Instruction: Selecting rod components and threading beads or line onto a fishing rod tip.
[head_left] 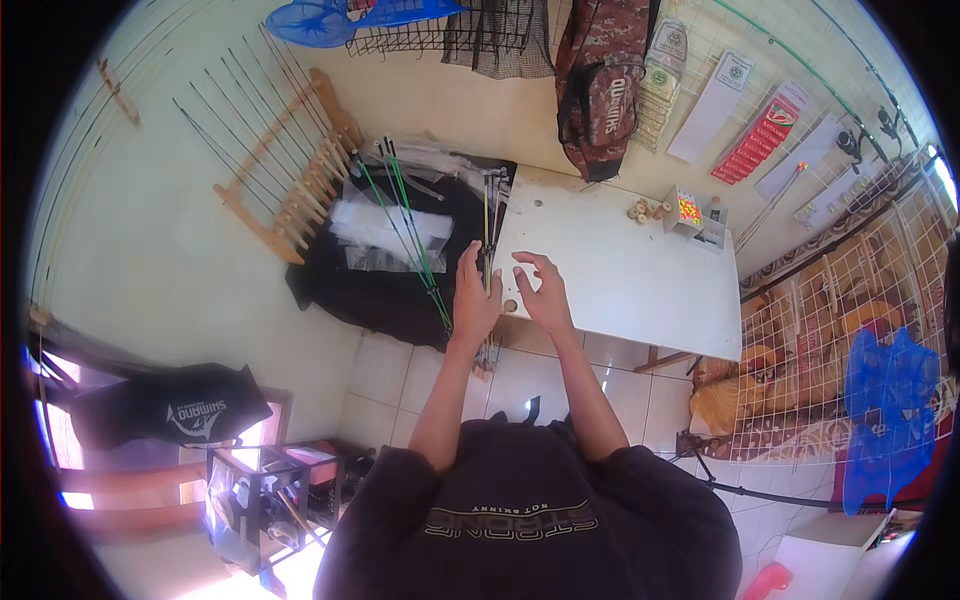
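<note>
My left hand (474, 300) is raised at the table's front edge, its fingers extended and the thumb apart. It overlaps a bundle of thin dark and yellowish rods (488, 215); whether it touches them I cannot tell. The rods' lower ends (486, 358) show below the hand, past the table edge. My right hand (545, 300) hovers to its right over the white table top, fingers curved and thumb apart, with nothing in it. Left of the rods, several green rods (408, 218) lean across a black cloth (330, 290) with clear plastic sleeves (390, 232) on it.
A wooden rack (262, 228) with upright rods stands at the back left. On the white table (620, 270) are wooden spools (646, 210) and a small box with colourful contents (688, 210). A camouflage rod bag (602, 90) hangs behind. At right stands a white wire grid (800, 350).
</note>
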